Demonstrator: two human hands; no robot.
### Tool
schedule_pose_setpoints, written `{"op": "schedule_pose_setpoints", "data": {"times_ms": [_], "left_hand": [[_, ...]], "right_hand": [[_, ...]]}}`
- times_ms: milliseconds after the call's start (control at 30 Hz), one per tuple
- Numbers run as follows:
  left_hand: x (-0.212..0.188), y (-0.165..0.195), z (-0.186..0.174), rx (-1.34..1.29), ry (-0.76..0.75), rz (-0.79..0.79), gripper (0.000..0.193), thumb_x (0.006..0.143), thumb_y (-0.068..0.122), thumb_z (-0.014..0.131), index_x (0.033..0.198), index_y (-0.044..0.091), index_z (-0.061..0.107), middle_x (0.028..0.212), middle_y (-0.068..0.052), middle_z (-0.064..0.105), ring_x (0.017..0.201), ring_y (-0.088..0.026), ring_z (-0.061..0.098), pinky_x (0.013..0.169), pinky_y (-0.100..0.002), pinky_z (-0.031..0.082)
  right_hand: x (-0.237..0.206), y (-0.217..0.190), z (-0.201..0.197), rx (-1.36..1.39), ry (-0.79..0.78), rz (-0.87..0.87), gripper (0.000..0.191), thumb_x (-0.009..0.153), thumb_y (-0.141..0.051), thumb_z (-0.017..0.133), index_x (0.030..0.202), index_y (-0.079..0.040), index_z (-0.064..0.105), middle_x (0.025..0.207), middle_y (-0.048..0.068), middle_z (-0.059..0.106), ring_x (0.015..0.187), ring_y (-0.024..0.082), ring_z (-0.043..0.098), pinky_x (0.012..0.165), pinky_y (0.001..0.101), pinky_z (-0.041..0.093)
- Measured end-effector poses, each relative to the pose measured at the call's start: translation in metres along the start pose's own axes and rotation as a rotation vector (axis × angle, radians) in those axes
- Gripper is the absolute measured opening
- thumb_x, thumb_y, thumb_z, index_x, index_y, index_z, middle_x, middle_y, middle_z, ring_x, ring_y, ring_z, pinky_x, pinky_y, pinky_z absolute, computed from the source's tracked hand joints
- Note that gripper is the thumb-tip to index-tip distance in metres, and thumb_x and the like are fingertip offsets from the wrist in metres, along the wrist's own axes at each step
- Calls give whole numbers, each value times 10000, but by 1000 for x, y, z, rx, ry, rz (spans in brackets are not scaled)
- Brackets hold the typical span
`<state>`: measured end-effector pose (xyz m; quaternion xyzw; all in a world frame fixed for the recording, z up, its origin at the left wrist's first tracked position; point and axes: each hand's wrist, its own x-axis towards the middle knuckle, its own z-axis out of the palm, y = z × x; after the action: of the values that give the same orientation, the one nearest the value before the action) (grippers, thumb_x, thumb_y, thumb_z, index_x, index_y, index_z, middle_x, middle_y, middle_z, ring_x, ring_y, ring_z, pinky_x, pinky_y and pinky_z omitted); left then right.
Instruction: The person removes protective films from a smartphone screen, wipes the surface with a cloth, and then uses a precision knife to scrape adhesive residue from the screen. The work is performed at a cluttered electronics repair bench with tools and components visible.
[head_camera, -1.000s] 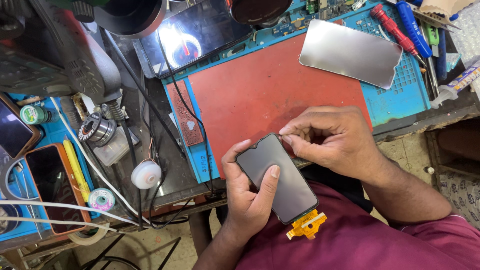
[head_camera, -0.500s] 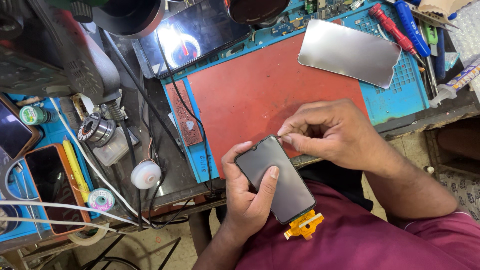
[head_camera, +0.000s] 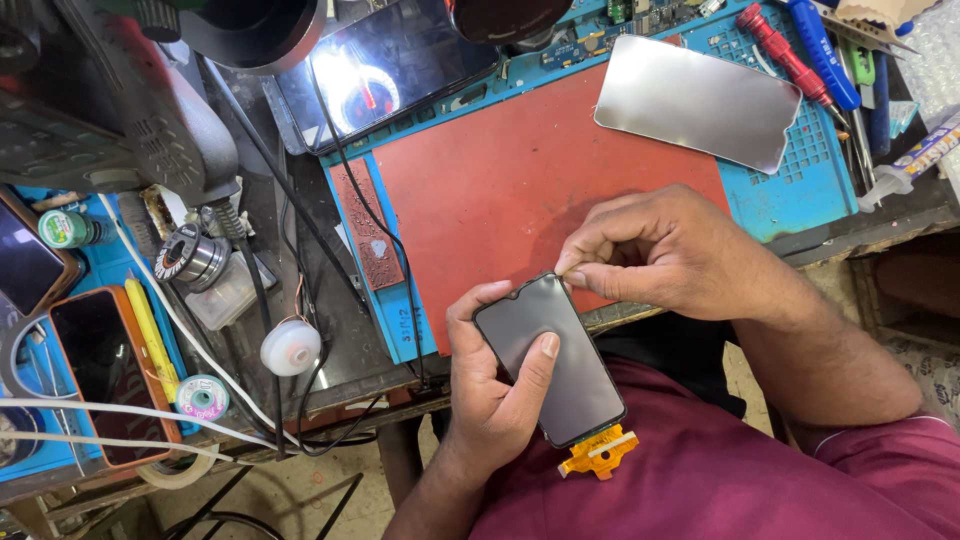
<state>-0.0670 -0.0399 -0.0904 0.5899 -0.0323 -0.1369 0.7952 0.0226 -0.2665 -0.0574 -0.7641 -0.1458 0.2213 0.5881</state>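
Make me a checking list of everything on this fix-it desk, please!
Surface: red mat on a blue work mat, mostly bare.
Job's things: dark phone screen panel with an orange flex tail, held above the lap.
Clutter: silver panel, screwdrivers, solder reels, orange-cased phone.
Grips: left hand cradles the panel, thumb on the glass; right hand pinches at its top corner.
Cables: black and white wires trail off the bench's left edge.
Surroundings: lit tablet, microscope arm.

Cluttered workbench (head_camera: 300, 300); carried a blue mat (head_camera: 800, 190) with red pad (head_camera: 500, 190), silver panel (head_camera: 697, 102), screwdrivers (head_camera: 800, 50), and a white spool (head_camera: 290, 347).
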Motion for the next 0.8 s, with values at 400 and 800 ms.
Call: {"op": "schedule_pose_setpoints", "data": {"times_ms": [400,800], "left_hand": [[-3,-3,1,-19,10,7,541,1026,-32,611,1460,49,297,1204,-94,632,1019,-100,646,901,-274,563],[-4,-3,0,49,10,65,576,1027,-30,628,1495,33,298,1244,-100,624,1074,-113,639,950,-278,549]], "right_hand": [[-7,2,4,-68,35,-141,163,887,-63,756,1048,-65,778,932,15,743,745,62,641,604,209,495],[-18,-1,23,-275,164,-353,178,942,46,644,1071,-47,722,1012,70,738,885,172,762,762,258,625]]}}
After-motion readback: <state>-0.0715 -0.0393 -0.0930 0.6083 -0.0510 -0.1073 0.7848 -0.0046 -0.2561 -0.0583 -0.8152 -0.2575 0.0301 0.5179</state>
